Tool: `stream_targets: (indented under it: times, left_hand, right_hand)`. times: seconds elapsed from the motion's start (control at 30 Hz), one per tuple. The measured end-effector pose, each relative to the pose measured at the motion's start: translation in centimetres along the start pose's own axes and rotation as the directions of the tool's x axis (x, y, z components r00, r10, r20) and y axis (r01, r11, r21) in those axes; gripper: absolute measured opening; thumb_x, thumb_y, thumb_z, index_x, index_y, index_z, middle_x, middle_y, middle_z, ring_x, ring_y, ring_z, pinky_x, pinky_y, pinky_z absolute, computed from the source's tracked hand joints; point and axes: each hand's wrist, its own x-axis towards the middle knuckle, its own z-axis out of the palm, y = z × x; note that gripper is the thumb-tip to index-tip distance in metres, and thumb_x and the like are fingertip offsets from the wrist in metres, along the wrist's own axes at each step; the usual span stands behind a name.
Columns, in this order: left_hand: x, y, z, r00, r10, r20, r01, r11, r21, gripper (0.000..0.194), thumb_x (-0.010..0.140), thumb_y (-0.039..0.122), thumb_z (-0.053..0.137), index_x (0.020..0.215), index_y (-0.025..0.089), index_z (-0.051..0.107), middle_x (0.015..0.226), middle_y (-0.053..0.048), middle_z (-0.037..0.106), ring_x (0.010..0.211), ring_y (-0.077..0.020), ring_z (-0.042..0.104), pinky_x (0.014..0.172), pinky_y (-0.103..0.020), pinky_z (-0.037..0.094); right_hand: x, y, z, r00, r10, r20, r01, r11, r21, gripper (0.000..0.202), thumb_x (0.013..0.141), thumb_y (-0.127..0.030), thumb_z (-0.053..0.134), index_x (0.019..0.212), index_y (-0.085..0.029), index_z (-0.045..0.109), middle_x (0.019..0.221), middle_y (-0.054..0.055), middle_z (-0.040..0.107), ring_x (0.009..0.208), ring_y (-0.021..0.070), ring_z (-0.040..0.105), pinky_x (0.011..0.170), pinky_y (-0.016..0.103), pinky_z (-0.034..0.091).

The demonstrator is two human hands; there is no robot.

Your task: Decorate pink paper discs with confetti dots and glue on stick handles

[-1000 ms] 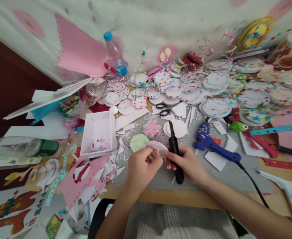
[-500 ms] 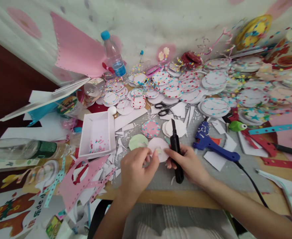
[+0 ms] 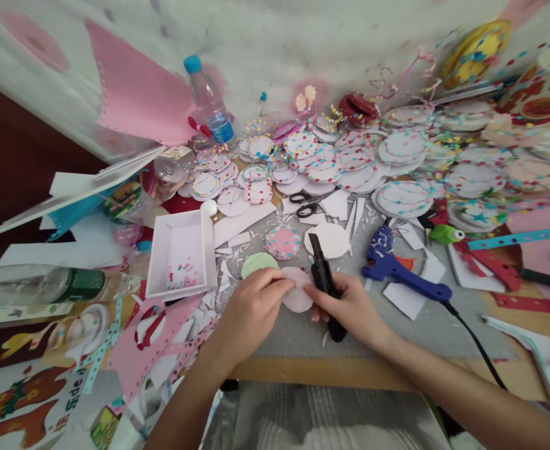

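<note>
Above the grey cutting mat [image 3: 373, 337], my left hand [image 3: 256, 306] pinches the left edge of a pale pink paper disc [image 3: 297, 299]. My right hand [image 3: 347, 306] grips a black utility knife [image 3: 324, 275] that points up and away, and its thumb and a finger also touch the disc's right side. A green disc [image 3: 260, 263] lies just behind my left hand. Farther back are a pink disc with blue and red dots [image 3: 283, 242] and white discs [image 3: 331, 241].
A white box with confetti [image 3: 181, 253] stands left of the mat. Black-handled scissors [image 3: 307, 210] lie behind the discs. To the right is a blue glue gun [image 3: 397, 269] with a cord. Many decorated discs [image 3: 322, 164] and a water bottle [image 3: 209, 100] stand at the back.
My left hand has turned over the disc's left edge, its fingers now closer together. The pink disc has tilted and moved slightly down. The knife tip has shifted a little left.
</note>
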Motion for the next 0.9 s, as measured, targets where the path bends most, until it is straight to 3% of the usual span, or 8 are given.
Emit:
stream_targets:
  times: [0.2,0.47,0.63,0.9]
  left_hand:
    - [0.9,-0.9,-1.2,0.976,0.051,0.212,-0.047,0.999,-0.024,0.022,0.092,0.007,0.042,0.104,0.015,0.059,0.101,-0.006,0.057,0.096,-0.0161,0.054,0.085,-0.029,0.046]
    - [2.6,-1.5,-2.3,0.867,0.179,0.465,-0.262,0.958,0.120,0.018,0.095,0.013,0.041,0.095,0.015,0.059,0.094,-0.004,0.056,0.088,-0.0172,0.054,0.080,-0.030,0.045]
    - [2.8,-2.1,-1.6,0.841,0.176,0.512,-0.308,0.934,0.184,0.016,0.094,0.011,0.040,0.096,0.014,0.056,0.094,-0.006,0.054,0.088,-0.0188,0.051,0.080,-0.032,0.044]
    - [2.6,-2.4,0.1,0.880,0.128,0.456,-0.253,0.941,0.225,0.018,0.085,0.001,0.039,0.091,0.012,0.052,0.095,-0.009,0.051,0.087,-0.0212,0.048,0.081,-0.035,0.043]
  right_hand:
    - [0.0,-0.1,0.0,0.998,0.018,0.063,-0.014,0.998,-0.058,0.028,0.077,-0.043,0.061,0.069,-0.017,0.055,0.046,-0.002,0.058,0.039,0.0072,0.046,0.040,0.019,0.034]
    - [0.2,-0.2,0.0,0.988,0.086,0.126,-0.080,0.996,-0.049,0.026,0.074,-0.042,0.062,0.067,-0.017,0.054,0.045,-0.004,0.056,0.037,0.0074,0.047,0.039,0.019,0.035]
    - [0.3,0.1,0.1,0.987,0.109,0.121,-0.115,0.992,0.044,0.029,0.074,-0.044,0.063,0.067,-0.017,0.054,0.046,-0.003,0.057,0.039,0.0069,0.048,0.039,0.018,0.035]
    - [0.4,0.2,0.2,0.992,0.126,0.014,-0.126,0.991,0.048,0.032,0.070,-0.048,0.066,0.066,-0.019,0.053,0.046,-0.003,0.057,0.040,0.0104,0.052,0.040,0.021,0.040]
